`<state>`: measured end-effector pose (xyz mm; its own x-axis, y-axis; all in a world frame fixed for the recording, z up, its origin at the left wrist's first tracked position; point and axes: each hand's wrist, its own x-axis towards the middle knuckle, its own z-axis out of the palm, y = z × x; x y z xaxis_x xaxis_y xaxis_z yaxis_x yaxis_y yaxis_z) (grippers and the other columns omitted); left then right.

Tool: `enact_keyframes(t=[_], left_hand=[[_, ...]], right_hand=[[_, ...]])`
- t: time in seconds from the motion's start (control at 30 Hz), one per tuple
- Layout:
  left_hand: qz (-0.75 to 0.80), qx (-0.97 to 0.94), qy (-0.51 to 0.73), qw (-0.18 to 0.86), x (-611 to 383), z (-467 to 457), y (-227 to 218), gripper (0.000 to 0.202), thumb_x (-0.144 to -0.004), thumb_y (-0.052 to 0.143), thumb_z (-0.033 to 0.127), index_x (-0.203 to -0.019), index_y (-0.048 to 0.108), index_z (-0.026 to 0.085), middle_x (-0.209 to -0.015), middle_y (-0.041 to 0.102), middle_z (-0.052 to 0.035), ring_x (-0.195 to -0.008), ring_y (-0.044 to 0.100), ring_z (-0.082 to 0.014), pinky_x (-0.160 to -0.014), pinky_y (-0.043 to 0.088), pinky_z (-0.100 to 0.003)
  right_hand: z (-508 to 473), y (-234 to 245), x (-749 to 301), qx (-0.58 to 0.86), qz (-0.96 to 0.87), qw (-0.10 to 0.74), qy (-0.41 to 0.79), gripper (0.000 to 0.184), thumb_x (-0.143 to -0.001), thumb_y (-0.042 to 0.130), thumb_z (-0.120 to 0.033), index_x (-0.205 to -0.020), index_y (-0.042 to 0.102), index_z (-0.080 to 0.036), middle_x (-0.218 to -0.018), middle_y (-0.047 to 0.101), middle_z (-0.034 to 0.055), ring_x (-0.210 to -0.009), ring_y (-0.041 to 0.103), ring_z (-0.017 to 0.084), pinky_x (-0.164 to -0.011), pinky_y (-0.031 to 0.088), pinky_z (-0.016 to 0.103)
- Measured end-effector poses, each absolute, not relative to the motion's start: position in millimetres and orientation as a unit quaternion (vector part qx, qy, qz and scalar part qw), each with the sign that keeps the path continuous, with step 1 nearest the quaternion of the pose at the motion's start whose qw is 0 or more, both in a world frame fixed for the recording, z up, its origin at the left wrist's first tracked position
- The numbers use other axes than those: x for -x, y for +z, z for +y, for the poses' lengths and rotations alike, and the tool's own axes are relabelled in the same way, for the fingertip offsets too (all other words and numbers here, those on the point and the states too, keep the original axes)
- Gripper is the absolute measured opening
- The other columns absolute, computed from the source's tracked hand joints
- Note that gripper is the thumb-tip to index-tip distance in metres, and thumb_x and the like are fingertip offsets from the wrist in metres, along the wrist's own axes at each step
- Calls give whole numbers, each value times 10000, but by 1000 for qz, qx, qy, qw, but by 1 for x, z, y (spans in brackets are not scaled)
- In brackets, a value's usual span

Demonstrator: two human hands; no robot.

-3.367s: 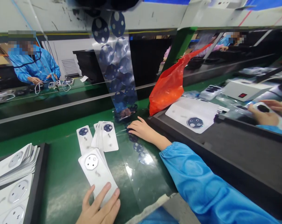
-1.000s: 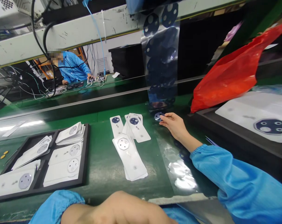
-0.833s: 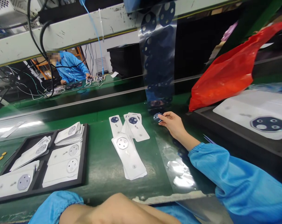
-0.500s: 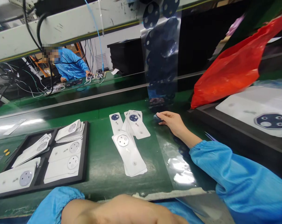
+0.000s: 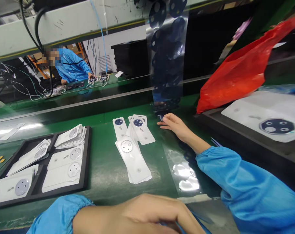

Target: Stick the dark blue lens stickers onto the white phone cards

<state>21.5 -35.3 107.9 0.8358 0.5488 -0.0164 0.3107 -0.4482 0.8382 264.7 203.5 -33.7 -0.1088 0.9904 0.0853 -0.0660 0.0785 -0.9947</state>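
Observation:
My right hand [image 5: 175, 126] is stretched forward over the green bench. Its thumb and index finger pinch a small bluish piece [image 5: 160, 117] that I cannot make out further, while the other fingers stick out. Close behind hangs a clear film strip [image 5: 167, 68] bearing dark round stickers. At the bottom edge my left hand [image 5: 140, 213] is curled, back upward; its fingertips and anything in them are hidden. Between the hands lie white phone-shaped cards: a pile with a pale camera disc [image 5: 134, 162], and several with dark blue discs [image 5: 144, 131].
On the left, a black divided tray [image 5: 87, 156] holds stacks of white cards. A red plastic bag [image 5: 235, 79] and a large white panel [image 5: 262, 113] in black foam are at right, with tweezers [image 5: 215, 142] nearby. Another person [image 5: 73, 65] in blue works across the bench.
My right hand has shifted slightly up and left, its outer fingers spreading from the pinch. The bluish piece at its fingertips looks smaller. My left hand has risen slightly, and the view has swung a little right.

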Motion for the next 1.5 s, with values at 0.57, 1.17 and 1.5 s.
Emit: enact_keyframes(t=[0.57,1.17,1.5], left_hand=[[446,-872,146,-138,-15,-24,-23,719,-924,485,630,-1465,447,158,-1493,412,-263,-1372,375,-508,-1013,376,-640],[438,-883,96,-136,-21,-25,-26,608,-970,431,549,-1252,622,46,-1269,602,-191,-1242,490,-452,-1082,236,-590],[441,-885,89,-117,-22,-25,-22,593,-964,446,544,-1249,629,56,-1279,590,-190,-1259,471,-468,-1075,254,-608]], right_hand=[[174,40,-222,370,-742,214,516,378,-818,728,-526,-820,678,-151,-751,627,18,-698,525,147,-623,422,255],[205,24,-151,196,-817,-36,541,278,-847,708,-404,-801,706,-130,-622,553,-30,-573,452,95,-525,349,217],[203,28,-151,210,-814,-41,540,225,-841,692,-350,-761,690,-140,-575,510,-43,-531,410,89,-495,327,228]])
